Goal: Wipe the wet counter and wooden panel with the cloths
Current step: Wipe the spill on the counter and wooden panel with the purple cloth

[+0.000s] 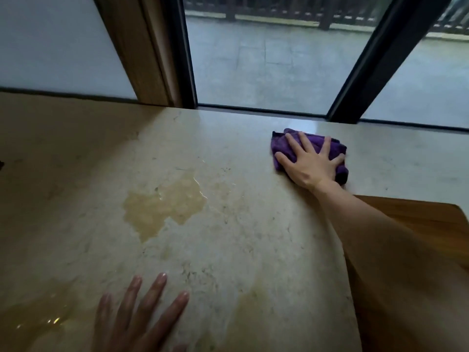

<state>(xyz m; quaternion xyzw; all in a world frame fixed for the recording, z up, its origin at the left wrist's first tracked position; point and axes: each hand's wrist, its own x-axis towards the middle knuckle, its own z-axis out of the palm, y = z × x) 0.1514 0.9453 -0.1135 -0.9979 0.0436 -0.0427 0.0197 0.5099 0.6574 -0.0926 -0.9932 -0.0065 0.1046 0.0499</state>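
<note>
**Two flat hands on a wet counter**

Fingers (149, 298) of the left hand (132, 316) are straight and spread, lying flat on the counter (253, 237) at the bottom of the frame, left of the middle. They hold nothing. Just left of that hand, in the lower left corner, a yellowish puddle (38, 316) shines on the stone. A second puddle (162, 207) sits near the middle of the frame, well apart from both hands. A fainter wet patch (253, 308) shows lower down, right of the left hand.

In the upper left, a wood post (142, 52) stands at the back edge of the counter, with a dark window frame (186, 52) just beside it. Glass fills the top of the frame to the right.

Right of the middle, the right hand (309, 163) presses down on a purple cloth (284, 146). Its fingers are straight and spread over the cloth, not curled round it. The cloth is bunched up and lies on the counter near the window.

At the right edge, a wood panel (418, 214) touches the counter's side, partly hidden by the right arm.
</note>
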